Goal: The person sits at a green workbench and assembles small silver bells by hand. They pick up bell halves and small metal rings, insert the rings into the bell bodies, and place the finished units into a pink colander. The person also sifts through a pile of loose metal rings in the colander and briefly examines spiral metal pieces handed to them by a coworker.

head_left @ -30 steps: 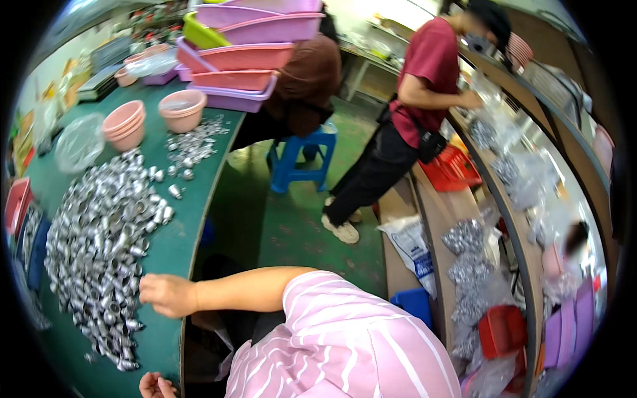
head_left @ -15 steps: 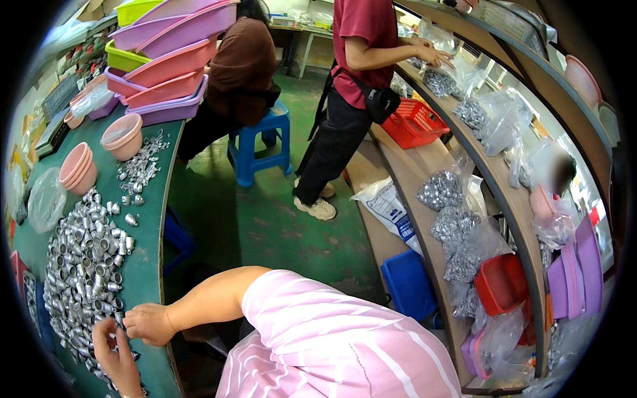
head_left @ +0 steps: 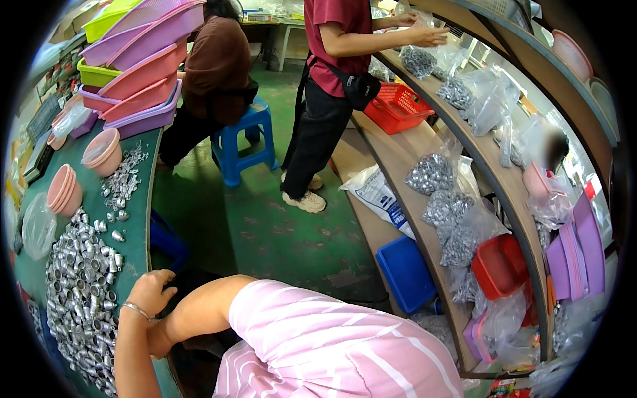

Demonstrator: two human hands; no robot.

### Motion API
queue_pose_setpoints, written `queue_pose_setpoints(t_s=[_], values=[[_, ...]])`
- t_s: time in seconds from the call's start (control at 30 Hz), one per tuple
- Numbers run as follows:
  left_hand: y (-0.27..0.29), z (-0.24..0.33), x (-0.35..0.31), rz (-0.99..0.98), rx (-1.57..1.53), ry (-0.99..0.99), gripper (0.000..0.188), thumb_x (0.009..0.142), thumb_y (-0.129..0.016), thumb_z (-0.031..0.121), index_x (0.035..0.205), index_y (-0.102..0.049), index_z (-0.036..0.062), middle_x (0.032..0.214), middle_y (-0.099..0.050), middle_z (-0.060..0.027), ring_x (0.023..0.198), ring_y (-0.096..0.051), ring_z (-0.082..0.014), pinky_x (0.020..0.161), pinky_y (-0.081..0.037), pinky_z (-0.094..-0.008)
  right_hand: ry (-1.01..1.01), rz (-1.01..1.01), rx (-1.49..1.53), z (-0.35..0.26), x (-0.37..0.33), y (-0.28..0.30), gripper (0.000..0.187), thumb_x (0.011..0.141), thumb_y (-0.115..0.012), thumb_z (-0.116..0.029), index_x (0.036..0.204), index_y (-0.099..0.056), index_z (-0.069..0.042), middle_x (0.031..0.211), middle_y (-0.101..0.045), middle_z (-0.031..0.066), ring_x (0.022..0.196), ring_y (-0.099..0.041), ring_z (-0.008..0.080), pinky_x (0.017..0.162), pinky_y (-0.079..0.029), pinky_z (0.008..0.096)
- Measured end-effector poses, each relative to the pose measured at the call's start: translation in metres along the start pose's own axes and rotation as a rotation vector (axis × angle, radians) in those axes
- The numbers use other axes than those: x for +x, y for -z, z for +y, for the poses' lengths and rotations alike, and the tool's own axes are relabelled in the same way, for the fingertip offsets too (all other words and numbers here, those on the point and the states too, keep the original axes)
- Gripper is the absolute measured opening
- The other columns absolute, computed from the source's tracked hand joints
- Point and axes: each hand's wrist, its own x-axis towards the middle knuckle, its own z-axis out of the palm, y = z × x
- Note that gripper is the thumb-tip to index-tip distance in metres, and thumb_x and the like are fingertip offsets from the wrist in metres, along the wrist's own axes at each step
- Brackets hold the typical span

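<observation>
Fingers [head_left: 164,276] loosely bent, thumb apart, the left hand [head_left: 148,294] shows nothing in its grasp and points toward two o'clock. Its forearm [head_left: 134,351] rises from six o'clock, hiding most of the right hand [head_left: 159,339], whose grip I cannot tell. At nine o'clock from the left hand, shiny, hollow, silver-coloured metal fittings [head_left: 83,285] lie heaped on the green tabletop [head_left: 136,255].

From the head, a wide camera is looking down, rather near the hands [head_left: 151,292] at eight o'clock. It is also viewing shelves [head_left: 391,154] at three o'clock.
</observation>
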Motion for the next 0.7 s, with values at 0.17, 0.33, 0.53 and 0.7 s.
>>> queue_pose_setpoints(t_s=[0.17,0.33,0.53,0.7], values=[[-0.006,-0.005,0.000,-0.204,0.102,0.049,0.027,0.072,-0.067,0.015,0.097,-0.065,0.0033,0.092,-0.067,-0.0130,0.086,-0.063,-0.0296,0.078,-0.050,-0.0376,-0.068,-0.254,0.082,0.003,0.002,0.002,0.030,0.077,-0.050,-0.012,0.102,-0.063,-0.002,0.112,-0.059,0.0211,0.106,-0.055,0.0347,0.094,-0.041,0.0442],[-0.026,-0.020,0.009,-0.232,0.236,-0.024,0.025,0.071,-0.067,0.015,0.094,-0.066,0.0056,0.090,-0.068,-0.0102,0.089,-0.063,-0.0266,0.088,-0.044,-0.0403,0.072,-0.089,0.068,0.030,0.002,-0.043,0.030,0.078,-0.048,-0.010,0.102,-0.064,-0.003,0.114,-0.059,0.0208,0.107,-0.054,0.0342,0.094,-0.041,0.0436],[-0.024,-0.017,0.025,-0.023,0.528,-0.144,0.034,0.066,-0.073,0.016,0.098,-0.064,0.0092,0.128,-0.047,-0.0138,0.129,-0.033,-0.0280,0.109,-0.016,-0.0543,0.067,-0.069,0.025,0.033,0.001,-0.048,0.030,0.074,-0.050,-0.012,0.098,-0.066,-0.003,0.110,-0.060,0.0211,0.104,-0.055,0.0349,0.091,-0.044,0.0442],[-0.042,-0.050,0.029,0.187,0.637,0.098,0.030,0.072,-0.066,0.008,0.102,-0.062,0.0079,0.147,-0.021,-0.0173,0.140,-0.012,-0.0312,0.111,-0.009,-0.0535,-0.016,-0.275,0.057,0.009,0.002,-0.010,0.030,0.071,-0.051,-0.014,0.094,-0.067,-0.002,0.102,-0.063,0.0227,0.097,-0.058,0.0364,0.085,-0.046,0.0453]])
